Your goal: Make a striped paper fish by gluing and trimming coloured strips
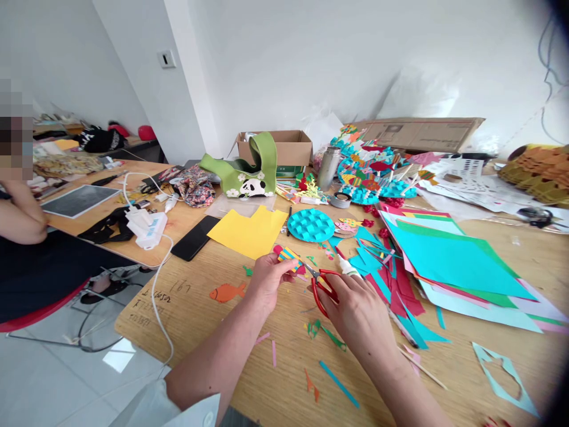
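Observation:
Between the thumb and fingers of my left hand (265, 277) is a small paper piece (288, 256) striped in yellow and blue with red at its end. My right hand (355, 305) grips a pair of red-handled scissors (318, 283), whose blades reach to the right edge of that piece. An orange paper fish (226, 292) lies flat to the left of my left hand. Just beyond my right hand is a white glue bottle (348, 265), partly hidden. Green paper scraps (326, 332) lie below the scissors.
A woven blue paper disc (310, 225) and a yellow sheet (249, 230) lie beyond my hands. Stacked coloured paper (462, 261) covers the right side. At left are a black phone (194, 238), a white power strip (151, 230) with its cable, and a seated person (20, 219).

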{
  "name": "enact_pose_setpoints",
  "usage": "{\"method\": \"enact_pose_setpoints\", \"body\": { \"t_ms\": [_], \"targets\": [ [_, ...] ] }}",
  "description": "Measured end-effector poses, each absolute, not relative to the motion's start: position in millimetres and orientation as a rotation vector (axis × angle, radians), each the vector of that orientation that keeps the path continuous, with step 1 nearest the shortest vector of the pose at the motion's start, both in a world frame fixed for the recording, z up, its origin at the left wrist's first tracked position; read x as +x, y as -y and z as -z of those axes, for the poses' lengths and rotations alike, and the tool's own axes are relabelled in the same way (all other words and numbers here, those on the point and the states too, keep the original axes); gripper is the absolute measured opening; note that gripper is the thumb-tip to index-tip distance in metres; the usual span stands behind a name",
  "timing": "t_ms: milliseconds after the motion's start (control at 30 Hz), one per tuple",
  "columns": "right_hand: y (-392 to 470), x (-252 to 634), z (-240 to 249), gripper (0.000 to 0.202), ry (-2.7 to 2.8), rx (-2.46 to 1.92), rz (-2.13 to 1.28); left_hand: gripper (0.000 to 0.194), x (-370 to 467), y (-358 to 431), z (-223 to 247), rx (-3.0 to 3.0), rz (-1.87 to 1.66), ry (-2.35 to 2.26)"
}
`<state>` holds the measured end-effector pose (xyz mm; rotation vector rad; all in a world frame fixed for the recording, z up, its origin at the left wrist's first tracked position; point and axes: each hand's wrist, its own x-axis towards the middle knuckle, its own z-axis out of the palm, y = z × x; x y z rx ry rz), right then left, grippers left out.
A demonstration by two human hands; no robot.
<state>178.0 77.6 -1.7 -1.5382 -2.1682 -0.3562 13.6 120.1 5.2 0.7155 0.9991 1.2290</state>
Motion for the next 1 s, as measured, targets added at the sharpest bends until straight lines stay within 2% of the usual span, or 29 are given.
{"method": "enact_pose_setpoints", "body": {
  "t_ms": [1000],
  "targets": [
    [-78.2,176.4,0.8,0.026,2.153,-1.510,0.163,0.018,13.7,-119.6,-5.9,0.817,-1.251,-1.060]
  ]
}}
